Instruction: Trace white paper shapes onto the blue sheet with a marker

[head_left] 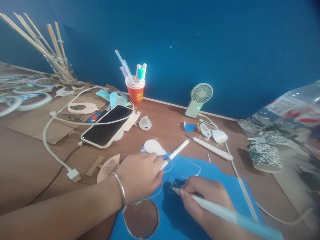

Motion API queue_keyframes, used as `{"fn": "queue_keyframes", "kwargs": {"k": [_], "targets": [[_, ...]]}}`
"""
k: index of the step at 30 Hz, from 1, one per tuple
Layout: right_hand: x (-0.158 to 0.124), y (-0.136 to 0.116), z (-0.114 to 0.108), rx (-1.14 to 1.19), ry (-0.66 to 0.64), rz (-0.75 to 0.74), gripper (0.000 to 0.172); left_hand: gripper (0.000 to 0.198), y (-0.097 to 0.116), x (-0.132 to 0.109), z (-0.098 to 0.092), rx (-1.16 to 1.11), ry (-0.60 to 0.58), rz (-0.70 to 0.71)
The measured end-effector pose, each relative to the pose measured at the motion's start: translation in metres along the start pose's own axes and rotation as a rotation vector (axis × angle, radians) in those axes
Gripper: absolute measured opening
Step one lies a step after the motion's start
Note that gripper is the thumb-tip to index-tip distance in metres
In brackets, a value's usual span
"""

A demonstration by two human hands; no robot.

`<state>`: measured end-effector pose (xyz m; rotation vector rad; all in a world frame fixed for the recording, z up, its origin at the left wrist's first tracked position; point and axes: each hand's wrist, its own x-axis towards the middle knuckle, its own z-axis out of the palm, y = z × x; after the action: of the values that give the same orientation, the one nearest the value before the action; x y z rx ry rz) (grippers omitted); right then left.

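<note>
My left hand (142, 175), with a silver bangle at the wrist, rests on a blue sheet (215, 173), its fingers closed round a white pen (178, 150). My right hand (207, 200) grips a thick white and light-blue pencil (225, 211) whose pointed tip meets the sheet. Pale bird-like outlines are drawn on the sheet between and above my hands. Near the sheet's lower left is a rounded cut-out hole (141, 219) with brown tabletop showing through. A white leaf-shaped cut-out (154, 147) lies just beyond my left fingers.
Left of my hands are a phone (108, 126), a white cable (47, 140) and a brown paper bird (109, 168). Behind stand a red paper cup (135, 93) of pens and a small green fan (200, 98). A craft knife (212, 147) and plastic bottle (287, 110) are at right.
</note>
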<state>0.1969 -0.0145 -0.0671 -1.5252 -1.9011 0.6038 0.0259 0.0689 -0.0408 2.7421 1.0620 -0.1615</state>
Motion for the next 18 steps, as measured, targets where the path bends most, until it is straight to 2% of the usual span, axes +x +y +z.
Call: {"fn": "queue_keyframes", "kwargs": {"k": [9, 11, 14, 18], "targets": [[-0.001, -0.003, -0.003, 0.061, 0.069, 0.111, 0.024, 0.019, -0.001, 0.001, 0.001, 0.01, -0.003, -0.007], [-0.003, -0.001, -0.005, 0.165, 0.201, 0.118, 0.023, 0.019, -0.001, 0.001, 0.001, 0.009, -0.003, -0.004], [-0.003, 0.006, -0.007, 0.483, 0.468, 0.102, 0.018, 0.021, -0.001, 0.0, -0.001, 0.009, -0.004, -0.01], [0.007, 0.017, -0.014, 0.81, 0.643, 0.136, 0.016, 0.023, -0.001, -0.002, 0.0, 0.022, 0.023, -0.017]]}}
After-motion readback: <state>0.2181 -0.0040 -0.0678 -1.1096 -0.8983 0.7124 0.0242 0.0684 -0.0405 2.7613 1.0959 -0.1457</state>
